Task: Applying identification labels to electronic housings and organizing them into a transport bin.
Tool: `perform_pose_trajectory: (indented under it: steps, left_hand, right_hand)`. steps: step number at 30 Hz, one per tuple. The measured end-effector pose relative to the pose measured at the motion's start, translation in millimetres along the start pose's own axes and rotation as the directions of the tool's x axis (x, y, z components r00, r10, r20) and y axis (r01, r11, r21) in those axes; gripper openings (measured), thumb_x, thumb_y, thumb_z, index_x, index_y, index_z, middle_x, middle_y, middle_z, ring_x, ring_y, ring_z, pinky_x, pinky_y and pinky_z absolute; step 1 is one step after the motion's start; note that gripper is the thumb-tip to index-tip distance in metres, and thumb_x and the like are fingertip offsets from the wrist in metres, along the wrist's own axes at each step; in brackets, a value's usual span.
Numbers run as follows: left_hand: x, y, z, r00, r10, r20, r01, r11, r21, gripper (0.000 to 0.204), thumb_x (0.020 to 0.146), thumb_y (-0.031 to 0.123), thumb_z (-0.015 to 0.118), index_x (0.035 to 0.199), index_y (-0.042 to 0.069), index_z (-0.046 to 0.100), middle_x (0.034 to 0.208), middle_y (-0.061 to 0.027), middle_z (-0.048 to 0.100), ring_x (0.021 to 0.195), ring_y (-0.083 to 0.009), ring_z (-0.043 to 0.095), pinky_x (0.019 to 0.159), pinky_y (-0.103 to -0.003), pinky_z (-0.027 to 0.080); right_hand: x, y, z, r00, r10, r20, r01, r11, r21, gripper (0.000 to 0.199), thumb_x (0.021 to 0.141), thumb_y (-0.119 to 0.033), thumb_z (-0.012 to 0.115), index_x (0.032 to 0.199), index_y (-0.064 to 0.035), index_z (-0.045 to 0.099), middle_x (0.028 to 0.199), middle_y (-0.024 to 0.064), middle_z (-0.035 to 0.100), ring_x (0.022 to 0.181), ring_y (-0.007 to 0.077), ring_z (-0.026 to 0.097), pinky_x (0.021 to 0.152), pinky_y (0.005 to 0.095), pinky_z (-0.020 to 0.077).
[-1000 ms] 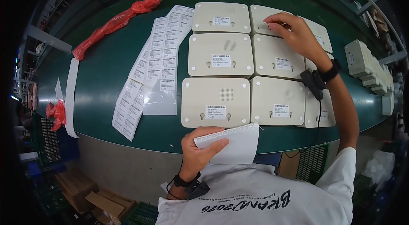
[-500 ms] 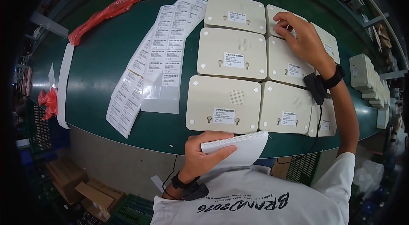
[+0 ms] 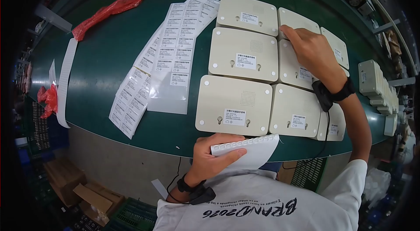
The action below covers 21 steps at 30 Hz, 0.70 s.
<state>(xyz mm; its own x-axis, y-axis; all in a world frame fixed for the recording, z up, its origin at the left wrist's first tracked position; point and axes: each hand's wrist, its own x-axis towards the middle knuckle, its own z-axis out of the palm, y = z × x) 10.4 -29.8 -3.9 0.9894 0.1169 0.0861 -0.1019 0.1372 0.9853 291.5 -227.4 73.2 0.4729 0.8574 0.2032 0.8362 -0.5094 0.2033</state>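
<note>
My left hand is closed on a white sheet with a row of small round pads along its upper edge, held at the table's near edge. My right hand reaches over the middle column of beige plastic boxes. One stretched finger rests at the near left corner of the far middle box; the other fingers are mostly hidden. Below the hand lies another box, partly covered. A near left box has white round pads at its corners, a printed label, a speaker grid and keyhole slots.
Printed label sheets lie left of the boxes on the green table. Crumpled red plastic lies at the far left. More beige boxes stand in a row at the right. A black cable hangs from my right wrist.
My right hand has turned over and lowered; its thumb and finger looked pinched before, and one finger now rests on the box corner. The left hand still holds the sheet. The view has shifted slightly.
</note>
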Motion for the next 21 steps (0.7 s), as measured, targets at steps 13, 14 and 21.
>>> perform_pose_trajectory:
  steps: [13, 14, 21]
  left_hand:
    - [1, 0, -2, 1.000, 0.023, 0.020, -0.023, 1.000, -0.011, 0.028, 0.079, 0.000, 0.079, 0.105, 0.000, 0.069, 0.097, -0.0110, 0.074, 0.080, -0.0121, 0.070, 0.069, -0.024, 0.054]
    - [0, 0, -2, 1.000, 0.020, 0.017, -0.020, 1.000, -0.017, 0.028, 0.079, 0.000, 0.079, 0.105, 0.000, 0.070, 0.097, -0.0111, 0.074, 0.080, -0.0121, 0.070, 0.069, -0.024, 0.054]
    - [-1, 1, 1, 1.000, 0.003, 0.025, -0.003, 1.000, -0.004, 0.027, 0.079, 0.000, 0.079, 0.105, 0.000, 0.070, 0.098, -0.0113, 0.074, 0.081, -0.0124, 0.070, 0.071, -0.024, 0.054]
  right_hand:
    - [-18, -13, -3, 0.998, 0.035, -0.050, -0.034, 0.999, 0.009, 0.064, 0.082, 0.009, 0.052, 0.144, -0.0029, 0.041, 0.122, 0.0246, 0.062, 0.098, 0.0349, 0.067, 0.078, 0.0375, 0.0573]
    - [-18, -7, -2, 0.995, 0.086, -0.042, -0.080, 0.988, 0.129, 0.063, 0.082, 0.009, 0.052, 0.143, -0.0034, 0.042, 0.124, 0.0241, 0.061, 0.100, 0.0348, 0.066, 0.079, 0.0377, 0.0570]
    - [-19, 4, -8, 0.981, 0.167, 0.094, -0.187, 0.946, 0.264, 0.043, 0.092, 0.000, 0.052, 0.135, -0.0044, 0.049, 0.128, 0.0186, 0.060, 0.102, 0.0289, 0.066, 0.079, 0.0340, 0.0554]
